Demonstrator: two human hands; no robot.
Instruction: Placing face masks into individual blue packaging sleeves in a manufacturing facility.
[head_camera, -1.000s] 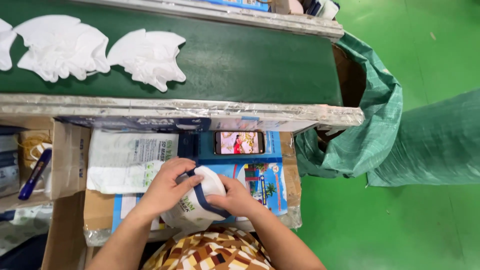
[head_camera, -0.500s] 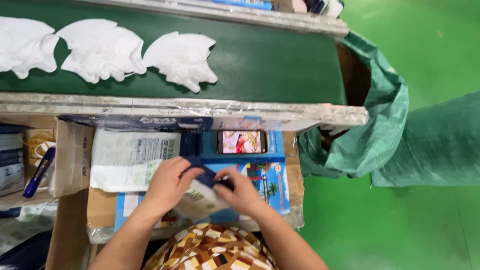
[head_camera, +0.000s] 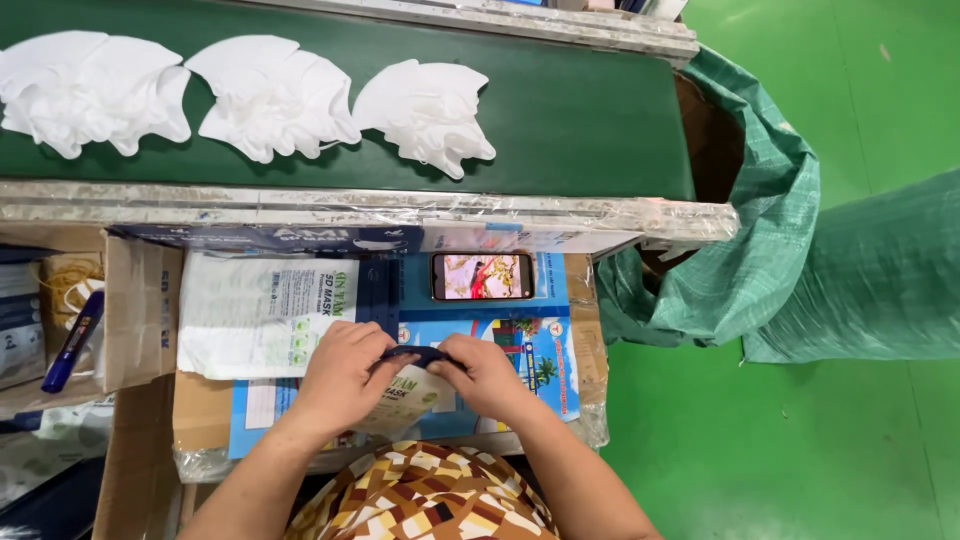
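Both my hands meet at the middle of a low work surface and pinch a white printed mask pouch (head_camera: 410, 400) along its dark blue top strip. My left hand (head_camera: 338, 378) grips the strip's left end. My right hand (head_camera: 487, 377) grips its right end. The pouch hangs partly hidden under my fingers. Above it, three stacks of white masks (head_camera: 428, 112) lie fanned out on a green conveyor belt (head_camera: 590, 120).
A phone (head_camera: 481, 276) with a lit screen lies on a blue printed carton (head_camera: 545, 350). A pile of flat pouches (head_camera: 262, 312) sits to the left. A cardboard box (head_camera: 130, 310) holds a blue marker (head_camera: 72, 342) and rubber bands. A green woven sack (head_camera: 760, 230) hangs at the belt's right end.
The mask stacks have travelled right along the belt. My hands have flattened the bulging pouch and closed together on its blue top strip.
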